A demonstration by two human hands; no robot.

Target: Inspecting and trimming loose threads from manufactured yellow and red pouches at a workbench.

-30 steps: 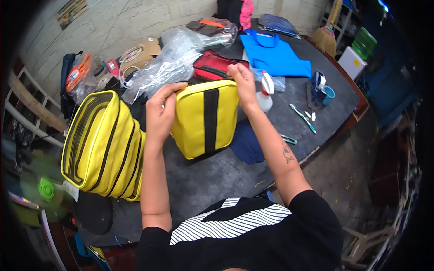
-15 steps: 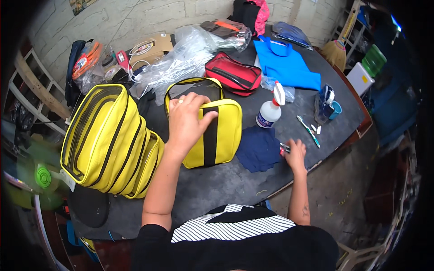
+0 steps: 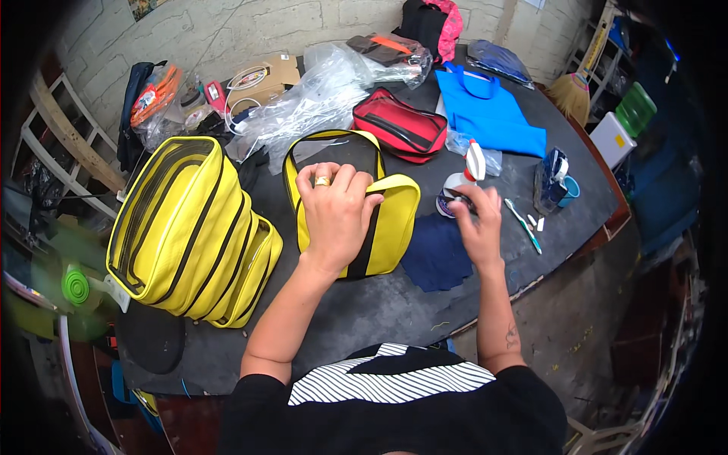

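My left hand (image 3: pixel 337 220) grips the rim of an open yellow bag (image 3: pixel 394 227) with a black centre band, fingers over the edge and inside. My right hand (image 3: pixel 481 224) is raised in front of a white spray bottle (image 3: pixel 459 182) with a red and white trigger head. Its thumb and fingers are drawn together; what is between them, if anything, I cannot make out. Just left of that hand lies a folded navy cloth (image 3: pixel 434 254). A stack of yellow bags (image 3: pixel 193 235) with black zippers stands to the left of my left forearm.
Behind the open bag are a red pouch (image 3: pixel 402 129), clear plastic wrapping (image 3: pixel 311 106) and a blue tote bag (image 3: pixel 493 114). On the right lie a toothbrush (image 3: pixel 525 227), small white pieces (image 3: pixel 536 224) and a blue cup (image 3: pixel 569 191). The dark table's (image 3: pixel 379 311) edge runs near my body.
My right hand has lifted from the small red and dark item beside the cloth toward the spray bottle. That item no longer shows. My left hand stays on the bag's rim, fingers further inside.
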